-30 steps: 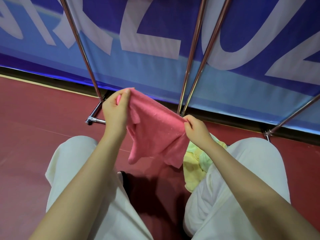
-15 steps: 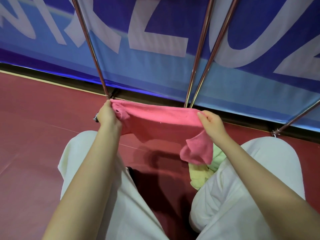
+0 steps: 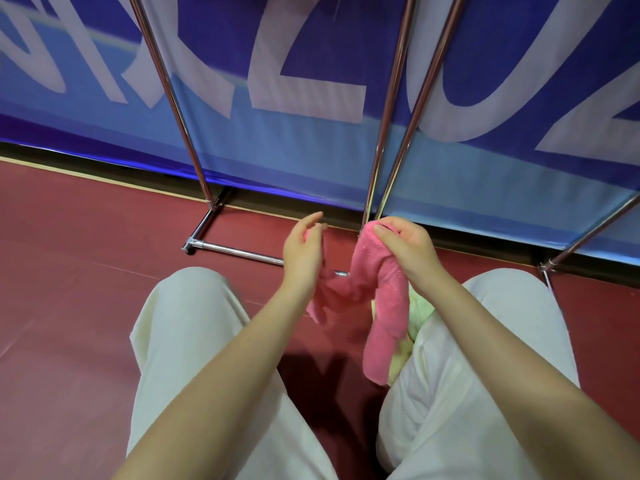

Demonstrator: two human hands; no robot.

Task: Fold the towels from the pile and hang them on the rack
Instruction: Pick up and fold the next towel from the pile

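Note:
My right hand (image 3: 405, 247) grips the top of a pink towel (image 3: 384, 306), which hangs doubled over in a long bunch down to my right knee. My left hand (image 3: 304, 251) is just left of it, fingers straight and relaxed, holding nothing; a loose flap of the towel shows behind its wrist. A pile of yellow-green towels (image 3: 420, 308) lies on the floor by my right leg, mostly hidden by the pink towel. The chrome rack's slanted poles (image 3: 388, 109) rise right in front of me, and its base bar (image 3: 239, 251) lies on the floor.
I sit on a dark red floor (image 3: 69, 289) with both knees in cream trousers (image 3: 187, 323) spread apart. A blue banner (image 3: 311, 150) with large pale letters stands close behind the rack. Another rack leg (image 3: 588, 233) slants at the far right.
The towel was stretched wide between both hands. My left hand has let go of its end and moved right toward my right hand, and the towel now hangs bunched from the right hand.

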